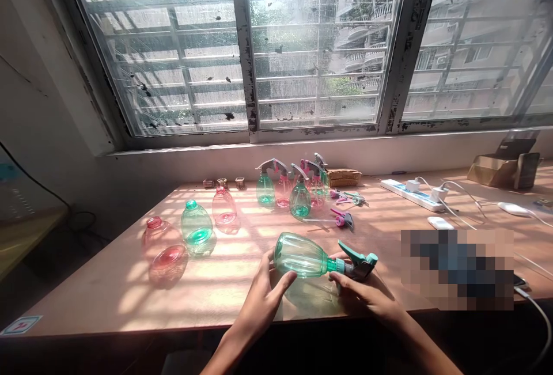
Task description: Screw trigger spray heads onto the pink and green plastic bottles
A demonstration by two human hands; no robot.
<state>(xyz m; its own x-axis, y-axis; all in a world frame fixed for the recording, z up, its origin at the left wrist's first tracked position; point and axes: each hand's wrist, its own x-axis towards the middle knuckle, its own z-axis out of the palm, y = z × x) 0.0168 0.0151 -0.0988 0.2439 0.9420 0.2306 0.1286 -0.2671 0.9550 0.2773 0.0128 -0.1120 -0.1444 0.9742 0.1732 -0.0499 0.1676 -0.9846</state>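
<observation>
A clear green spray bottle (300,255) lies on its side in the air above the table's front edge, its base to the left. My left hand (270,286) is closed around the base end, thumb along the near side. At the neck, my right hand (360,291) grips the collar of the green and grey spray head (360,260), which sits at the bottle's mouth. Whether it is fully screwed on I cannot tell. To the left stand a green bottle (197,228) and two pink bottles, one nearer (164,248) and one farther (224,208), without spray heads.
Several bottles with spray heads (299,193) stand together at the back. Loose spray heads (344,220) lie right of them. Farther right are a white power strip (410,194) with cables, a cardboard holder (501,170) and a blurred-out patch. A window runs behind the table (99,283).
</observation>
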